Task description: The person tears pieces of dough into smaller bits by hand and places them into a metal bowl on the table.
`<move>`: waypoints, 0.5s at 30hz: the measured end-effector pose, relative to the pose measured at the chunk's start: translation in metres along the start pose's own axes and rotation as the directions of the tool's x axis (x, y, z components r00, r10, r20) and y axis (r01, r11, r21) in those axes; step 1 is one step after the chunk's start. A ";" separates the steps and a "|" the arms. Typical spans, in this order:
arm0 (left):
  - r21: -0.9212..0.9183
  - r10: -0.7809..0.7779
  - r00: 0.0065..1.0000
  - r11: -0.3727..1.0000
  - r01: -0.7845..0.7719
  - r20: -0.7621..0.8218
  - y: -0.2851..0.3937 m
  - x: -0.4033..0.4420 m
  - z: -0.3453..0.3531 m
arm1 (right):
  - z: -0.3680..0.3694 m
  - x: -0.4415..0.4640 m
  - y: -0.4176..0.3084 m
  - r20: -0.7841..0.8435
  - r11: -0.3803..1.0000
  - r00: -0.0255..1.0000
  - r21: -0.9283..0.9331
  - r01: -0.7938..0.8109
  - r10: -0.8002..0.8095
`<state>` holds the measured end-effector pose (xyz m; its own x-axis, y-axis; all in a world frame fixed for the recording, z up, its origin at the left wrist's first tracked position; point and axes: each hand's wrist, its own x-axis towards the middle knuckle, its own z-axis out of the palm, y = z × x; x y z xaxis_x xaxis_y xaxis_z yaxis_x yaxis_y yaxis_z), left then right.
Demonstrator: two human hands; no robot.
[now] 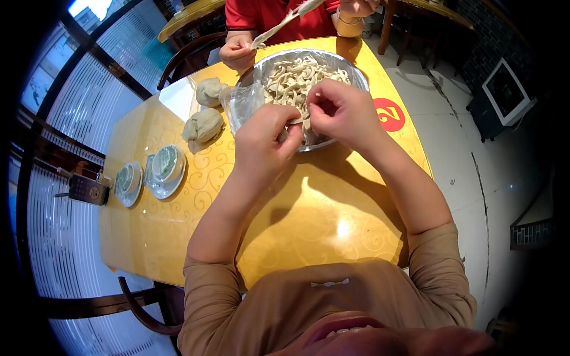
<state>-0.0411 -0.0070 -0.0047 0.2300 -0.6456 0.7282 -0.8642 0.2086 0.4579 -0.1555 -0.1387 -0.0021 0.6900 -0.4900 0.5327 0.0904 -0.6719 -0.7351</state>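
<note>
Over the near side of a round metal basin [361, 78], my left hand [267, 135] is closed, thumb and forefinger pinching a pale dough-like strip [293, 121]. Close beside it on the right, my right hand [347, 115] is also closed in a pinch, its fingertips at the strips; a small pale bit seems to be between them. A heap of torn beige strips [294, 77] fills the basin. Clear plastic [243, 102] lines the basin and bulges over its left rim. Two dough-like lumps, one farther back [209, 92] and one nearer [203, 126], sit left of the basin.
Across the yellow table [303, 231], a person in a red shirt [303, 29] stretches a long pale strip [285, 25] between both hands. Wrapped tableware sets [168, 166] [128, 183] and a dark box [89, 188] stand at the left. A red number sticker [389, 115] marks the right edge.
</note>
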 end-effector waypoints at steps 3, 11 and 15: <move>-0.049 -0.032 0.995 0.998 0.028 -0.090 0.000 0.000 -0.003 | -0.008 0.005 0.006 -0.069 0.988 0.996 0.148 -0.051 0.062; -0.041 -0.110 0.993 0.993 0.109 -0.033 -0.013 0.007 -0.008 | -0.009 0.012 0.044 -0.090 0.926 0.960 -0.302 0.228 -0.266; 0.033 -0.082 0.992 0.996 0.079 0.096 -0.016 0.003 -0.003 | -0.014 0.004 0.001 0.154 0.992 0.984 -0.077 0.099 -0.086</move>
<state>-0.0249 -0.0102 -0.0083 0.2556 -0.7282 0.6360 -0.8579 0.1325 0.4965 -0.1625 -0.1488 0.0050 0.7817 -0.3392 0.5234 0.1026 -0.7578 -0.6444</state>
